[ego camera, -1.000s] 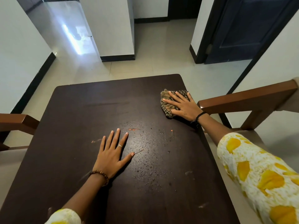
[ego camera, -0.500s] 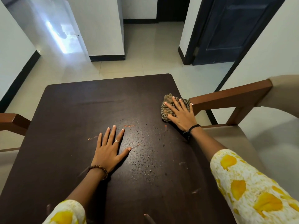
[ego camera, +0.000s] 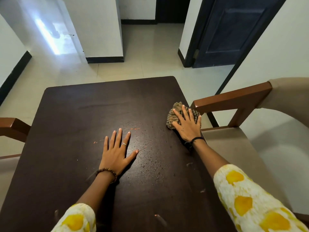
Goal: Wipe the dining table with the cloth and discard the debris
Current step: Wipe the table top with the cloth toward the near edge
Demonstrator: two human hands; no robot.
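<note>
We're mid-wipe: our right hand lies flat, fingers straight, pressing the checked cloth at the right edge of the dark dining surface, beside the chair arm. Our left hand is spread flat, bracing on the surface and holding nothing. Water droplets and orange crumbs sit between the hands. The next stroke probably needs to sweep left through them. No readable writing anywhere.

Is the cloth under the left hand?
No, the cloth lies under the right hand near the table's right edge; the left hand rests on bare wood.
</note>
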